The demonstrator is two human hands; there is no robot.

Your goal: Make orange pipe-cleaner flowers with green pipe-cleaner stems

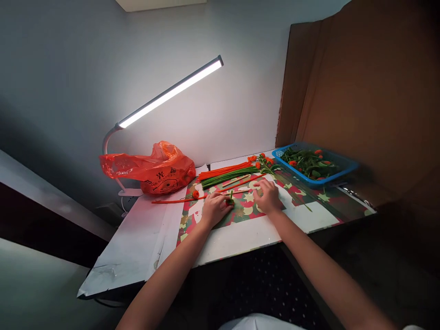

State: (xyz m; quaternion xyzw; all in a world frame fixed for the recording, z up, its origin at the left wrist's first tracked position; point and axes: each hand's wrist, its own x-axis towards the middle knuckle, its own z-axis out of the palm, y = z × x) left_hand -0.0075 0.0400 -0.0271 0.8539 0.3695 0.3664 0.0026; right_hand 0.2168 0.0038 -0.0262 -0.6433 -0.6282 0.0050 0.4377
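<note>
My left hand (215, 207) rests on the patterned paper (299, 195) with its fingers pinched on a small green twisted piece (230, 200) that stands upright. My right hand (267, 196) lies just to the right, fingers curled down onto the paper near a thin red stick (237, 185). A long orange-red stem with a small orange ball (195, 194) lies left of my left hand. Bundles of orange and green stems (228, 173) lie behind both hands.
An orange plastic bag (154, 169) sits at the back left under a lit bar lamp (172, 91). A blue basket (312, 167) of green and orange pieces stands at the back right, against a brown cardboard wall (360, 91). White sheets (137, 238) cover the table's left.
</note>
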